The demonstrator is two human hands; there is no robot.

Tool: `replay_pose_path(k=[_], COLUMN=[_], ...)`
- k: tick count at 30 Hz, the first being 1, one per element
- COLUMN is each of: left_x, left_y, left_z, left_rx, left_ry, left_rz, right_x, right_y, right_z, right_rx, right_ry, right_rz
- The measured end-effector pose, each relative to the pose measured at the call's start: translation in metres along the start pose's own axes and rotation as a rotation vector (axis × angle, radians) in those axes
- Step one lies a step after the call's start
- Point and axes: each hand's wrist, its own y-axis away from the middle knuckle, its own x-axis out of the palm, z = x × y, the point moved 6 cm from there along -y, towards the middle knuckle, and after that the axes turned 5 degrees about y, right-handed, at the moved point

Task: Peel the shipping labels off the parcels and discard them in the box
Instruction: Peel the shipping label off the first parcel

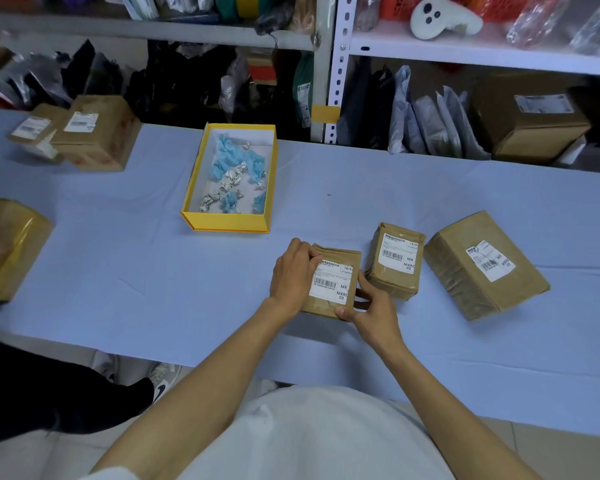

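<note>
- A small brown parcel [331, 284] lies on the blue-covered desk [136, 271] near its front edge, its white shipping label [331, 283] facing up with a barcode and the print "MX" legible.
- The left hand [293, 275] lies along the parcel's left side, its grip pressed together at the label's top-left corner; whether that corner has lifted cannot be told.
- The right hand [369, 308] holds the parcel's lower right corner, thumb on the near edge and fingers along the right side.
- Just beside it to the right stands a second small parcel [395, 263] with a like label, and further right a larger parcel [484, 266], tilted, with a creased label.
- Behind and to the left, well apart from the hands, an open yellow box [187, 188] with a white inside holds crumpled white label balls [231, 178] and scrunched blue scraps [227, 159].
- At the far left back of the desk sit two more labelled cartons [94, 133].
</note>
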Motion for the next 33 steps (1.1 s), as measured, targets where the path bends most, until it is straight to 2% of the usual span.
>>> replay_pose_path(k=[6,10,16,21,23,33], left_x=[-0.001,0.001,0.004,-0.005,-0.006,-0.003], left_y=[-0.002,-0.003,0.002,0.004,0.008,0.011], left_z=[-0.004,-0.001,0.000,0.012,0.016,0.012], left_rx=[0.000,-0.024,-0.025,-0.054,-0.054,-0.070], left_ry=[-0.148,-0.149,0.028,0.373,0.442,0.364], left_rz=[-0.020,0.017,0.095,-0.012,-0.013,-0.017], right_x=[0.000,0.000,0.000,0.001,0.000,0.000], right_y=[0.001,0.002,0.001,0.002,0.003,0.003], right_z=[0.001,0.001,-0.002,0.000,0.002,0.001], right_rx=[-0.005,-0.008,-0.009,-0.008,-0.012,-0.035], right_ry=[-0.002,-0.006,0.008,-0.009,-0.011,-0.011], right_rz=[0.004,0.001,-0.003,-0.004,-0.007,-0.006])
